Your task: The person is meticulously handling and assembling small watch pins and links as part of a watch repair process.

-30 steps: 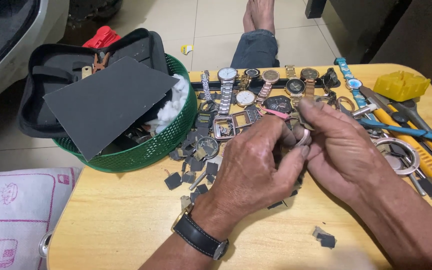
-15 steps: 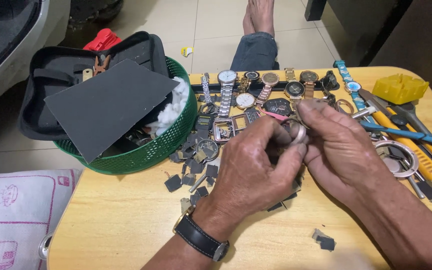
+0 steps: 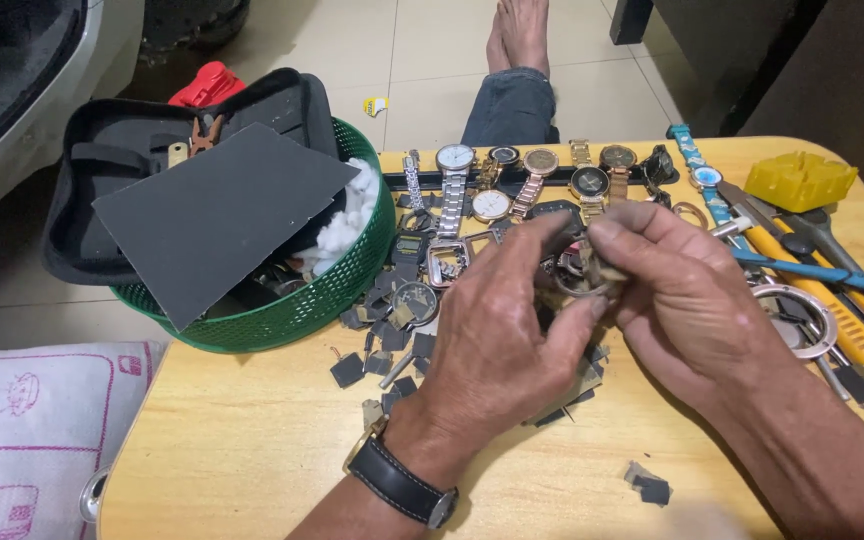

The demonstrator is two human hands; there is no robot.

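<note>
We see both hands meeting over the middle of the wooden table (image 3: 252, 440), fingertips pressed in on one small thing. The left hand (image 3: 497, 345), with a black-strapped wristwatch (image 3: 402, 485) on its wrist, curls its thumb and forefinger around a round metal watch case (image 3: 582, 275), and the right hand (image 3: 687, 290) pinches the same case from the other side, its thumb on top. The case sits right between the two sets of fingertips, lifted just clear of the table. Under and just left of the left hand lie scattered small dark scraps (image 3: 382, 350). Beyond the fingertips runs a row of wristwatches (image 3: 512, 180), laid side by side. Farther left of the left hand stands a green mesh basket (image 3: 322, 300) holding an open black case (image 3: 132, 150), a dark grey sheet (image 3: 217, 210) and white cotton (image 3: 347, 220). To the right of the right hand lie a metal ring (image 3: 802, 320), a yellow-handled tool (image 3: 837, 320), a blue-handled tool (image 3: 812, 272) and a yellow block (image 3: 800, 180).
</note>
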